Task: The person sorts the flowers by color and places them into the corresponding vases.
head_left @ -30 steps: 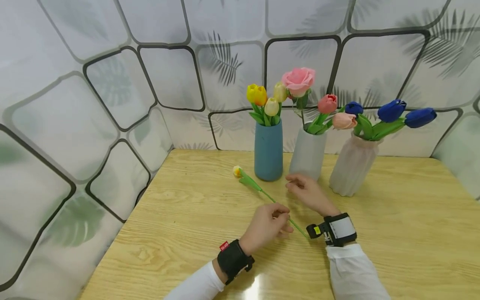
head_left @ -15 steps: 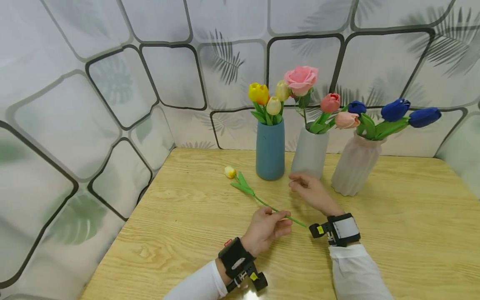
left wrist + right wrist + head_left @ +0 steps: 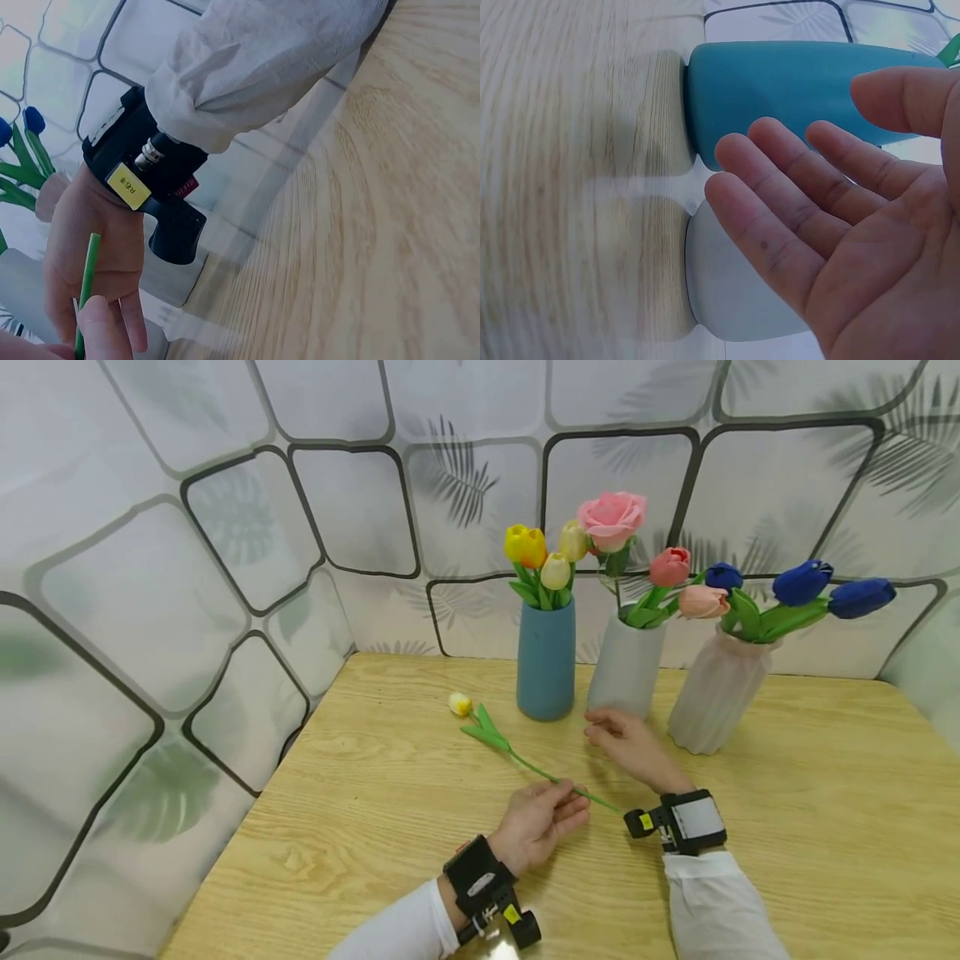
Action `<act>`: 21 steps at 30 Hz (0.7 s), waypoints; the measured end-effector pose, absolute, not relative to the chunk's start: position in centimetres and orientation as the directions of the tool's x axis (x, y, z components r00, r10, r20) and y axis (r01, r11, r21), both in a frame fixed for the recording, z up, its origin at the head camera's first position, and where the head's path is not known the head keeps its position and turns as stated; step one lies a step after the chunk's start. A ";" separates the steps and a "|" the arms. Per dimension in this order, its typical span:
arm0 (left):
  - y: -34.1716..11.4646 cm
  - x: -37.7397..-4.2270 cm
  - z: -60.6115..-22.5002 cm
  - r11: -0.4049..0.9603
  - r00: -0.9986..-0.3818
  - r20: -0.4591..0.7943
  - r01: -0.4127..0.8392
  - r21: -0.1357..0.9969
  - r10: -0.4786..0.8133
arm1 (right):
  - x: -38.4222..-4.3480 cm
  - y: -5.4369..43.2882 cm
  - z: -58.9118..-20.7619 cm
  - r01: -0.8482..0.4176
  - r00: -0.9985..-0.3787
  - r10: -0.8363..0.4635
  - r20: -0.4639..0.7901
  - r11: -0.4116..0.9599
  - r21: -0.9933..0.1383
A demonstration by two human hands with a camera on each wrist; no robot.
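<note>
A pale yellow tulip [image 3: 486, 733] with green leaves slants across the middle of the head view, its bloom toward the far left. My left hand [image 3: 538, 827] pinches its thin stem between thumb and fingers, near the lower end. In the left wrist view the cut tip of the green stem [image 3: 88, 262] sticks up past the thumb. My right hand [image 3: 633, 747] is in front of the white vase [image 3: 628, 664], palm turned inward. Seen from the right wrist, its fingers [image 3: 780, 202] are extended and hold nothing; whether they touch the vase I cannot tell.
Left of the white vase stands a blue vase [image 3: 546, 664] with yellow and cream tulips. A pink rose [image 3: 612, 521] and pink tulips rise from the white vase. To its right, a ribbed pale vase [image 3: 720, 697] holds blue tulips. Patterned cloth [image 3: 480, 468] hangs behind the wooden table [image 3: 360, 827].
My left hand has rolled palm-up, turning the tulip so its bloom swung left and its leaves spread. The right hand has stayed almost still, and the view has shifted slightly.
</note>
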State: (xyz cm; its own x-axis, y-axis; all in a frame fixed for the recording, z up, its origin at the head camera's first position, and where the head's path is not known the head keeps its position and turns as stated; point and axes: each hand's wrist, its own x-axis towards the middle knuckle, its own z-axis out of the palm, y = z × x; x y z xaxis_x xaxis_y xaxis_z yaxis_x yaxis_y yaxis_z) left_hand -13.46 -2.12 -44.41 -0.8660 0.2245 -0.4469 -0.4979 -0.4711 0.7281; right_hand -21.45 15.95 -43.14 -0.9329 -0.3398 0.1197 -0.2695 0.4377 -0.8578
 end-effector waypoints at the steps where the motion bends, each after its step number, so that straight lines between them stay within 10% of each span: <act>1: -2.1 -13.5 -44.5 -0.478 -0.871 -0.442 -0.489 0.730 0.216 | -21.4 16.0 -43.1 -0.269 -0.933 -0.340 0.119 0.438 -0.858; 21: -2.8 -14.7 -45.2 -0.539 -0.917 -0.393 -0.367 0.758 0.073 | -21.7 16.2 -43.3 -0.276 -0.938 -0.321 0.132 0.456 -0.846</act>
